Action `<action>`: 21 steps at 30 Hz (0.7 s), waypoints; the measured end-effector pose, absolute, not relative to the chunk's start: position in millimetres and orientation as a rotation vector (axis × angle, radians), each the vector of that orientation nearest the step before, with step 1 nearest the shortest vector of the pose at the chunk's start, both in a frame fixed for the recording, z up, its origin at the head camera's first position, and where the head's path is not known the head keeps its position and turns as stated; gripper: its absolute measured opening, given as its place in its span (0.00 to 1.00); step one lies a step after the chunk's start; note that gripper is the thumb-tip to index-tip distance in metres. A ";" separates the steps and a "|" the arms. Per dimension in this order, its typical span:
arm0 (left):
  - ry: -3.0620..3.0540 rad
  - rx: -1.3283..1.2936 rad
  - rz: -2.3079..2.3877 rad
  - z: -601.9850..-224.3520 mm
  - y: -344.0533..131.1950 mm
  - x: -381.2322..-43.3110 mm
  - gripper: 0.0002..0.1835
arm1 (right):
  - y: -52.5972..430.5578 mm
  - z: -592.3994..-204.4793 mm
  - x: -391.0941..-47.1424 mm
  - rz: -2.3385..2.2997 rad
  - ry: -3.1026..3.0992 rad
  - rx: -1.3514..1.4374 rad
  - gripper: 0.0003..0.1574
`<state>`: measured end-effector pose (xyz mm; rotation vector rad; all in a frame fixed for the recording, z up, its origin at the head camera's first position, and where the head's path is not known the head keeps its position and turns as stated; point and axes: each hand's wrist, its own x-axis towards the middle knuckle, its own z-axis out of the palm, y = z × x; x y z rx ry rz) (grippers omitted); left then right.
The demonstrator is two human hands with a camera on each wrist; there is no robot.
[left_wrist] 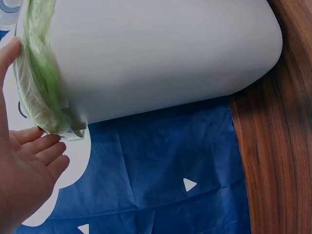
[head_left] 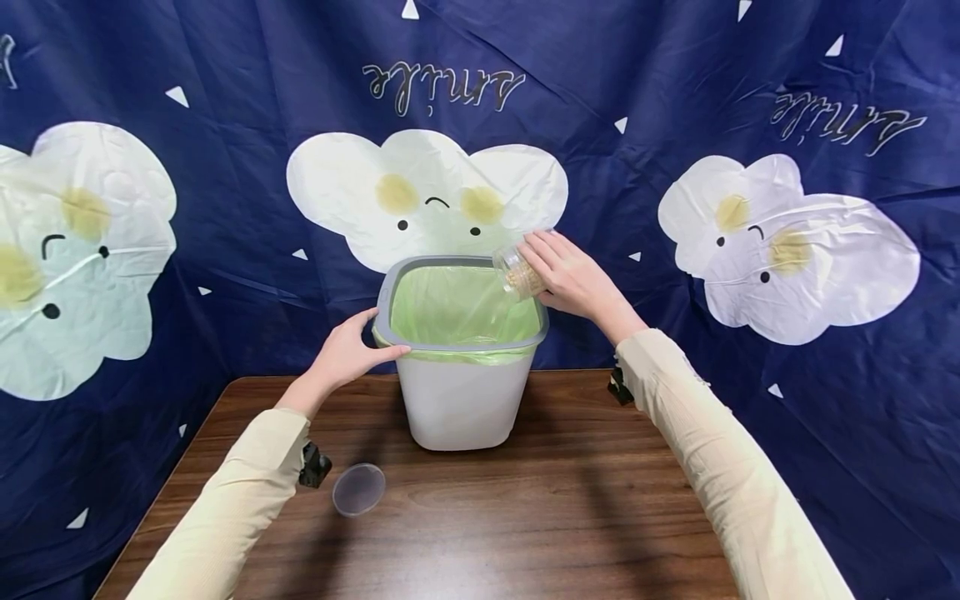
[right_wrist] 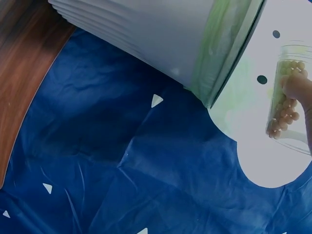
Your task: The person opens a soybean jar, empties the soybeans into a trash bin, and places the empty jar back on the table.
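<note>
A white trash bin (head_left: 465, 404) with a grey rim stands upright, lined with a green plastic bag (head_left: 450, 304). At its left front corner my left hand (head_left: 345, 354) touches the rim, thumb along the front and fingers at the side, fairly straight in the left wrist view. Over the bin's right edge, my right hand (head_left: 566, 279) grips a clear jar (head_left: 507, 265), tilted with its mouth toward the bin. Round beige pieces (right_wrist: 285, 114) lie inside the jar; their kind is unclear. Whether any have fallen into the bag cannot be seen.
A clear round lid (head_left: 359, 489) lies flat on the brown wooden table (head_left: 487, 533), left of the bin. Dark blue cloth (head_left: 622, 50) with white clouds hangs behind and at both sides. Black wrist devices (head_left: 313, 465) sit at both sleeves.
</note>
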<state>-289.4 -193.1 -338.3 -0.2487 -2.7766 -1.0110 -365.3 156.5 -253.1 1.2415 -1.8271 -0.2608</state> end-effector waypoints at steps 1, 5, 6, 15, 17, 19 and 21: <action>-2.777 -0.249 -1.011 -338.4 -193.2 -289.4 0.55 | 156.5 -253.4 -365.3 -0.262 -1.820 1.235 0.44; -2.779 -0.247 -1.014 -338.8 -193.4 -289.4 0.55 | 156.1 -254.5 -365.1 -0.263 -1.795 1.230 0.40; -2.779 -0.247 -1.014 -338.8 -193.4 -289.3 0.55 | 156.0 -254.7 -364.9 -0.263 -1.792 1.232 0.39; -2.780 -0.245 -1.009 -336.8 -193.0 -287.6 0.55 | 157.0 -257.3 -362.7 -0.259 -1.798 1.223 0.37; -2.780 -0.246 -1.009 -336.4 -192.9 -287.3 0.54 | 157.5 -257.4 -363.0 -0.257 -1.799 1.220 0.37; -2.780 -0.248 -1.009 -336.0 -192.7 -287.0 0.54 | 157.8 -257.3 -362.8 -0.259 -1.801 1.217 0.38; -2.780 -0.249 -1.011 -336.0 -192.6 -286.9 0.54 | 158.1 -256.8 -362.5 -0.262 -1.805 1.216 0.39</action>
